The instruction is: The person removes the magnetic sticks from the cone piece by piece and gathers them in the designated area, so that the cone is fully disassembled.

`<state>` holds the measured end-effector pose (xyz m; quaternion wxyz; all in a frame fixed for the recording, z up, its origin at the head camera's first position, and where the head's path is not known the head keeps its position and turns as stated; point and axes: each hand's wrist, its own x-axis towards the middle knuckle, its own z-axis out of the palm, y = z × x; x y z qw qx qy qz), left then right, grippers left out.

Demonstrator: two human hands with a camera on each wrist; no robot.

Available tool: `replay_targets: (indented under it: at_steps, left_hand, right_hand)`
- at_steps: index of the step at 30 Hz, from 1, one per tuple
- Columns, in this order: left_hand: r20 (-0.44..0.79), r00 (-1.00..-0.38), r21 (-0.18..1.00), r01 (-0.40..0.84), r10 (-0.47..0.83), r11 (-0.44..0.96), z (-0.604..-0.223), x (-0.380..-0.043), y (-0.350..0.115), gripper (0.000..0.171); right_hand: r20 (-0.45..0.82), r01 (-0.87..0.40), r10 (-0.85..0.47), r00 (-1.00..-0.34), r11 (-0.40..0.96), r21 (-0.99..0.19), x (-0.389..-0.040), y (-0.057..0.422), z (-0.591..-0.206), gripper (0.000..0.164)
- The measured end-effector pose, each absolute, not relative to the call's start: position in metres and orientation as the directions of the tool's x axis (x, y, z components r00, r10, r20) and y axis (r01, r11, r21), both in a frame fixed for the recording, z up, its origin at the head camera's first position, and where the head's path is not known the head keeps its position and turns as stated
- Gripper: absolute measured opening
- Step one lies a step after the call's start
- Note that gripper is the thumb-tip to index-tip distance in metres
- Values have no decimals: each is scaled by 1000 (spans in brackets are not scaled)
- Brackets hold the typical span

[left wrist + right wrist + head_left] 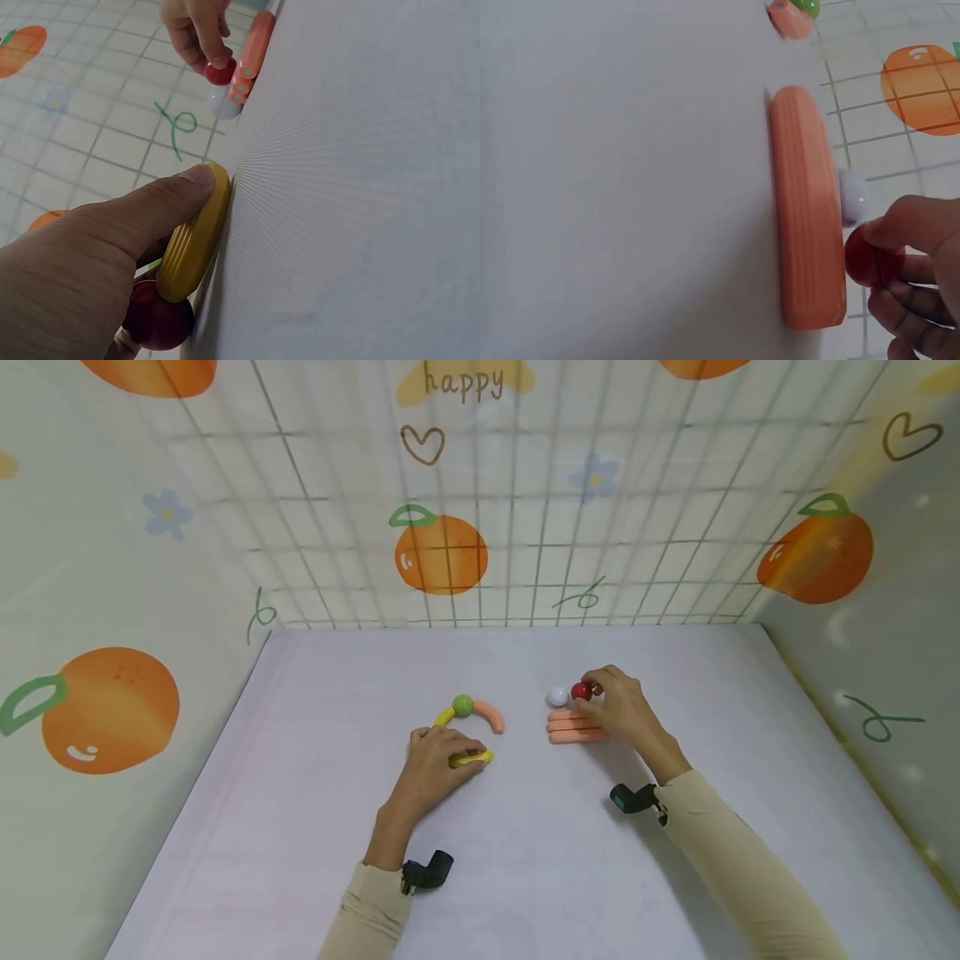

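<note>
My left hand (438, 764) holds a ridged yellow rod (471, 759) low over the white table, thumb along its near end. In the left wrist view a dark red ball (157, 319) meets the rod's other end, partly hidden by the hand. Just beyond that hand, a yellow piece (444, 717), a green ball (462, 705) and a curved salmon rod (490, 716) form an arc. My right hand (624, 703) pinches another red ball (581, 692) between thumb and fingers. A white ball (557, 697) sits left of it, behind a row of straight salmon rods (573, 737).
The white table (337, 827) meets a curtain (330, 527) printed with oranges, with a wire grid showing at the back. Curtain walls also stand along the left and right edges. A small black camera (431, 870) is strapped to each wrist.
</note>
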<state>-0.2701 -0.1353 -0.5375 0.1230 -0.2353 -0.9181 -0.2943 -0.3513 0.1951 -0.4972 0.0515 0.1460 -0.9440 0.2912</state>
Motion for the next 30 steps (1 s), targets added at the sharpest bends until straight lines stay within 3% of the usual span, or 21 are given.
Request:
replay_targets:
  at_steps: [17, 30]
  left_hand:
    - [342, -867, 486, 494, 363, 721, -540, -273, -137, 21]
    - [352, -865, 510, 497, 357, 702, -542, -275, -138, 20]
  right_hand:
    - [128, -295, -266, -955, 824, -484, -359, 193, -506, 39]
    - [210, -340, -270, -940, 814, -472, -352, 188, -504, 37]
